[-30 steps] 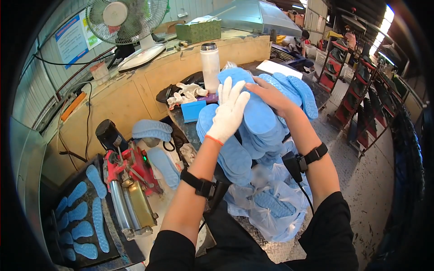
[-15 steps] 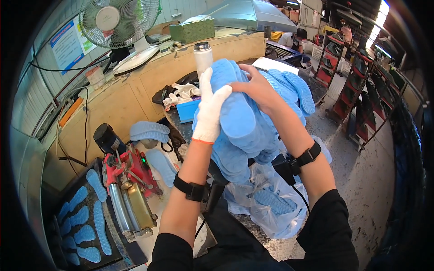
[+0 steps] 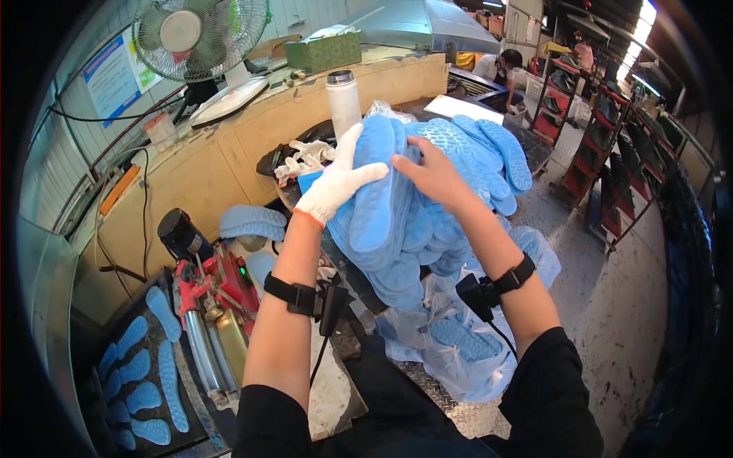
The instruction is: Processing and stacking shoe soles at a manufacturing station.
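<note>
A thick stack of blue insoles (image 3: pixel 372 202) stands between my hands, its bumpy top insole facing me. My left hand (image 3: pixel 336 182), in a white knit glove with an orange cuff, clasps the stack's left side, thumb lying across the top insole. My bare right hand (image 3: pixel 433 174) is at the right edge, thumb and fingertips against the layers; some of its fingers are hidden. More blue insoles (image 3: pixel 458 145) are heaped behind and to the right. Below the heap, a clear plastic bag (image 3: pixel 466 359) holds further insoles.
At the left is a red machine with metal rollers (image 3: pixel 210 343), beside a dark tray (image 3: pixel 183 366) bearing several insoles. A white bottle (image 3: pixel 343 103) and loose gloves (image 3: pixel 305 160) stand behind the stack. Farther off are a fan (image 3: pixel 182 34), shoe racks (image 3: pixel 592 153) and another person (image 3: pixel 498 70).
The stack has come down and toward me, and its top now shows the bumpy face rather than the smoother one. Both hands have lowered with it; my left hand also shifted left.
</note>
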`<control>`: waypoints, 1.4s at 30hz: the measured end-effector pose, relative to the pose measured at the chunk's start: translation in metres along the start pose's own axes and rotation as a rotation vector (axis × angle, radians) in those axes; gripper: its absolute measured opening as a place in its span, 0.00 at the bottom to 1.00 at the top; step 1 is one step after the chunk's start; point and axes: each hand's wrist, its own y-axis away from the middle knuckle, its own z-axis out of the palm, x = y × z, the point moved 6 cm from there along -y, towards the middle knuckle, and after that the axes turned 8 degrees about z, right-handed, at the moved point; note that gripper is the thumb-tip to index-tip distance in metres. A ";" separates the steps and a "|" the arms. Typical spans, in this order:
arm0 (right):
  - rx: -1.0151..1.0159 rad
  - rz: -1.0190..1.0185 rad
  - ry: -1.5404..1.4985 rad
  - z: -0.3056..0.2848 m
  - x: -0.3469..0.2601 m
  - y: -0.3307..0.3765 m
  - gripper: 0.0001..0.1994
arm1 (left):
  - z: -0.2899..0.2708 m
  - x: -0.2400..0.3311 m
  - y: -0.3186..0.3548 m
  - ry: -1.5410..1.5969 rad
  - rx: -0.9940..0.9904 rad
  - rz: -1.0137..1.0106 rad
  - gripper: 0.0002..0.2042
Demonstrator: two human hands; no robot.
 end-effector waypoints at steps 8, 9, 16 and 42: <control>-0.031 0.028 -0.092 0.000 0.002 0.016 0.31 | 0.010 0.026 -0.012 -0.165 0.063 -0.005 0.46; 0.075 -0.033 -0.128 -0.003 0.002 0.016 0.29 | 0.014 0.037 -0.018 -0.349 0.026 0.079 0.45; 0.152 0.037 -0.050 -0.014 0.029 0.043 0.26 | 0.041 0.047 -0.045 -0.555 -0.299 0.279 0.39; 0.334 -0.334 0.269 -0.011 0.005 0.092 0.25 | 0.019 0.006 -0.035 -0.138 -0.088 0.021 0.33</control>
